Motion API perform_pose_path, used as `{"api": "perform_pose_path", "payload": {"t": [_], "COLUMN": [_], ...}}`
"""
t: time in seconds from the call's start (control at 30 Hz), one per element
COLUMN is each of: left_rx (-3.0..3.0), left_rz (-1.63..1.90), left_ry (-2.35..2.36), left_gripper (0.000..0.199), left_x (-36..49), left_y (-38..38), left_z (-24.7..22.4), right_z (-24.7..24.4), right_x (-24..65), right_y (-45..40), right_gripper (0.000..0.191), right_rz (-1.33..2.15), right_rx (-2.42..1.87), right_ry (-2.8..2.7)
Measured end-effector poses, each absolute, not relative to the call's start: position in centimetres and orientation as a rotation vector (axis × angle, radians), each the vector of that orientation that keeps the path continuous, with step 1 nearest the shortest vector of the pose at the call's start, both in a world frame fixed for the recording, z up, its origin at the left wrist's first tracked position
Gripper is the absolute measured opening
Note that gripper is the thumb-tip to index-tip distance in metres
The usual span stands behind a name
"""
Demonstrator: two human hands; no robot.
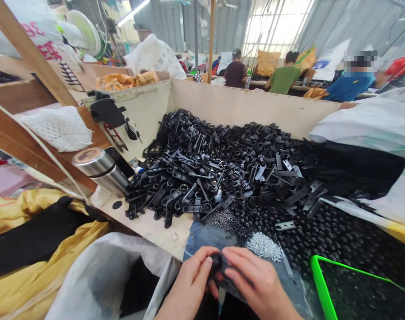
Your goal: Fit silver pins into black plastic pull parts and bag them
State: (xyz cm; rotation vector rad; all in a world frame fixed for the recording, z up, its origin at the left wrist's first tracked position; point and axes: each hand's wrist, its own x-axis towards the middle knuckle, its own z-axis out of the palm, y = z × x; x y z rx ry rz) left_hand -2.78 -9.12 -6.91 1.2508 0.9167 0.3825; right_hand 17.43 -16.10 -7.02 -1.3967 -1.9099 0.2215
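Black parts (180, 178) on bench (155, 229) — metal wall (229, 29)

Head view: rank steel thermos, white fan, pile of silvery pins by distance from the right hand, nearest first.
From the right hand:
1. Pile of silvery pins: just beyond the hand, on the work surface.
2. Steel thermos: off to the left, at the bin's left side.
3. White fan: far back, upper left.
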Motion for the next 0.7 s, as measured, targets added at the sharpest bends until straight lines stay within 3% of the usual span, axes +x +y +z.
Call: {"api": "perform_pose_path", "payload": {"t": [0.17,0.3,0.43,0.7], "left_rx": [1.487,1.821,1.953,2.014], "left_rz": [0.609,0.769,0.757,0.686], "left_ry": [1.142,1.096,1.11,1.097], "left_gripper": [0.038,0.039,0.042,0.039], "left_x": [-2.4,-1.8,-1.5,0.8], "left_y": [-6.7,-5.9,-6.8,-8.6], "left_z": [-7.9,-9.2,-9.6,-8.9], "right_z": [-6.1,-6.9,-8.6,-8.4], "right_x": [21.3,20.3,18.5,20.5], "right_y": [-15.0,-12.6,-11.4,-12.8], "right_gripper": [0.015,0.023,0.034,0.023], "right_rz": [0.196,0.147,-0.065,0.018], "right_rx": [-1.748,-1.757,-1.789,-1.782], "right_ry": [-1.681,-1.957,-2.099,-1.99]}}
